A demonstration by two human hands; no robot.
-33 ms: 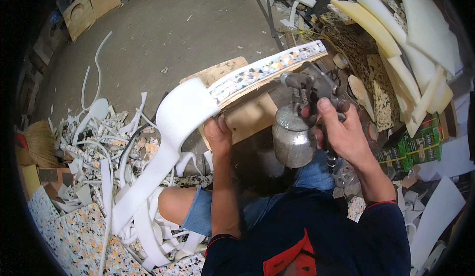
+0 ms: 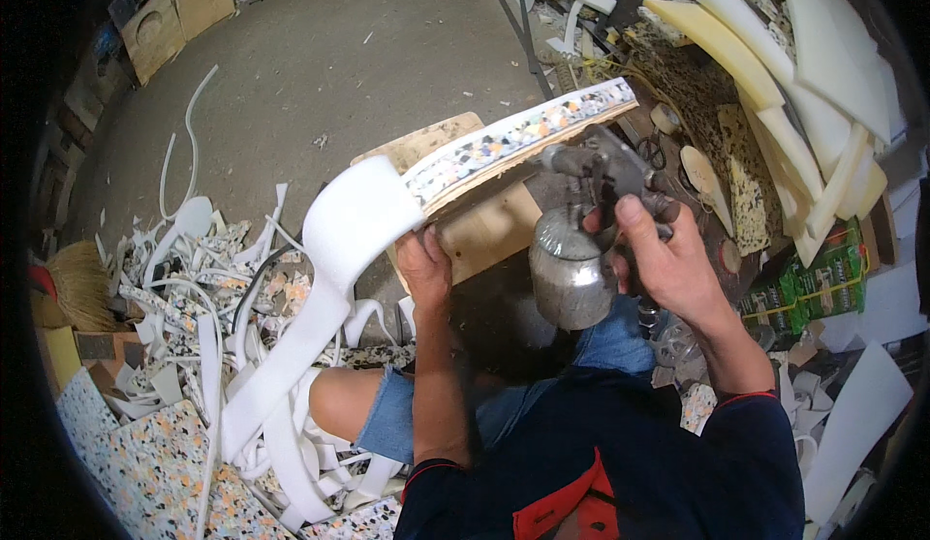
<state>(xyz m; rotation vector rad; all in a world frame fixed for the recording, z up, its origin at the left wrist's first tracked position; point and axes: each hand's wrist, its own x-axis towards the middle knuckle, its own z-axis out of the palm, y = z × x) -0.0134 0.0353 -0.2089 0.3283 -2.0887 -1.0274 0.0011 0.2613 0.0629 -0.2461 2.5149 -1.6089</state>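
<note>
In my right hand [image 2: 668, 249] is a metal spray gun [image 2: 562, 167] with a round silver cup [image 2: 572, 278] under it, the fingers wrapped round its grip. Its nozzle end is just below the edge of a wooden board padded with speckled foam [image 2: 523, 133]. My left hand [image 2: 426, 259] grips the board's underside near its left end; the fingertips are partly hidden beneath it. A white foam strip [image 2: 358, 206] wraps over that left end and trails down to the left past my knee. No spray is visible.
Foam offcuts [image 2: 184, 298] heap on the floor at left, beside a straw broom [image 2: 82, 278]. Speckled foam sheets [image 2: 174, 472] lie at lower left. A plywood piece [image 2: 484, 235] is under the board. At right stand curved foam slabs [image 2: 746, 56], a tape roll [image 2: 666, 119] and green packages [image 2: 823, 278].
The padded board and the white strip have shifted very slightly left. The spray gun has moved a little with my right hand; both grips look the same.
</note>
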